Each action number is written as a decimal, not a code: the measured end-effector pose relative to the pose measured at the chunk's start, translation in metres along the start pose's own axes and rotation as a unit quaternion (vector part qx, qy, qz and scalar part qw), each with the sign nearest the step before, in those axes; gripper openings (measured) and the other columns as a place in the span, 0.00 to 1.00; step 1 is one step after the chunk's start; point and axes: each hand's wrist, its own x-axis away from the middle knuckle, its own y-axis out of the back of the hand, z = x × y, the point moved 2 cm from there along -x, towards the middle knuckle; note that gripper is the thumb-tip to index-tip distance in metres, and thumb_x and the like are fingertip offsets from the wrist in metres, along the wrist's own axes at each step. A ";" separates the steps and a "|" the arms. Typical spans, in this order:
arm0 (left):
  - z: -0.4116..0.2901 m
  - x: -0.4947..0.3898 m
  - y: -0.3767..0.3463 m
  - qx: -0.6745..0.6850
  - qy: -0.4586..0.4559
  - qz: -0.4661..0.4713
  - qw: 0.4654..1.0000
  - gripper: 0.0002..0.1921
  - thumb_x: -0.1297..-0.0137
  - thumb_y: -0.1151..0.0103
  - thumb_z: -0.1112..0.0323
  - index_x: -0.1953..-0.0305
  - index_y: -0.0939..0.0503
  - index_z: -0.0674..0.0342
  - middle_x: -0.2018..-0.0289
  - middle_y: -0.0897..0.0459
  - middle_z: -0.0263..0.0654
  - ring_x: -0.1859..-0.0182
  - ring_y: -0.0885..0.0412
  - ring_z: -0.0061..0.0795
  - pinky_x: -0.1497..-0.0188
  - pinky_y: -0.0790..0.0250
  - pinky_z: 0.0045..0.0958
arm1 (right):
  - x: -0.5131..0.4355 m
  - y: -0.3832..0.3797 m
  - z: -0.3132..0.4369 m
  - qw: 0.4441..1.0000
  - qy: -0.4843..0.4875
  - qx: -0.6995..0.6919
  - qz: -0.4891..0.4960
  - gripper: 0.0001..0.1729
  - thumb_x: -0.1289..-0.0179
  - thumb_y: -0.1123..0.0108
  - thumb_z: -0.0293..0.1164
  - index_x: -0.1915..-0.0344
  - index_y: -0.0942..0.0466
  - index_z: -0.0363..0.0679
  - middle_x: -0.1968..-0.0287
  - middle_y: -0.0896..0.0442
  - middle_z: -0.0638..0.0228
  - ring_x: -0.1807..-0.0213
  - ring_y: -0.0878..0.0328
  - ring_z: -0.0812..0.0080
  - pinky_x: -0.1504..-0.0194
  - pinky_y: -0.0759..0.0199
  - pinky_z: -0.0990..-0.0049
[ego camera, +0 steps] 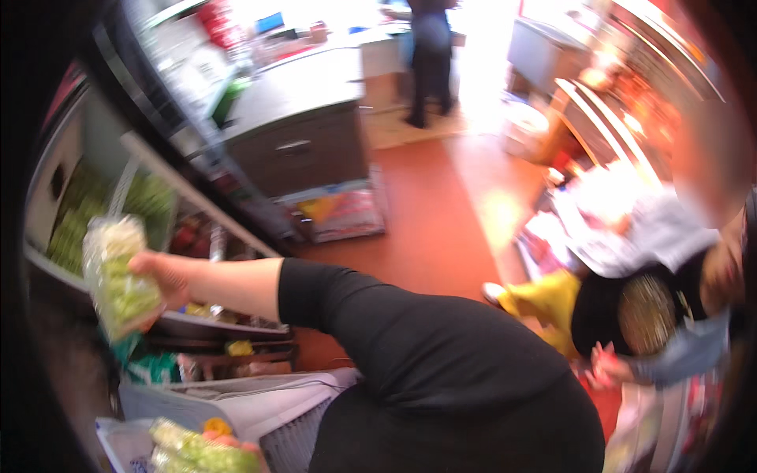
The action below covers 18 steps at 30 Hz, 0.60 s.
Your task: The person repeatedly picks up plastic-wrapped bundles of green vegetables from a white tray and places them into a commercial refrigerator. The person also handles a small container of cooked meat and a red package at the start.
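Note:
My right hand (162,281), at the end of a bare forearm and black sleeve, reaches to the left. It grips a clear plastic pack of pale green leafy vegetables (121,275) in front of an open shelved case (127,145). Greens (80,222) lie behind the pack inside the case. At the bottom left, my left hand (239,446) is partly cut off and holds another wrapped pack of pale green vegetables (192,449). Beside that pack are a white bag or box (115,440) bearing print and a small orange item (217,425).
A pale-topped counter (295,88) stands beyond the case, beside red floor (414,207). One person (432,59) stands at the back. At the right are another person's hand (612,366) with a blue sleeve and a yellow bag or cloth (547,298).

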 end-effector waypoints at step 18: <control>0.017 -0.086 0.010 0.050 -0.195 -0.085 0.976 0.54 0.56 0.31 0.44 0.28 0.48 0.53 0.30 0.45 0.44 0.28 0.48 0.51 0.29 0.58 0.63 | -0.119 0.166 0.093 0.995 -0.040 0.049 -0.075 0.53 0.60 0.30 0.55 0.33 0.39 0.50 0.38 0.33 0.57 0.37 0.34 0.50 0.46 0.31 0.42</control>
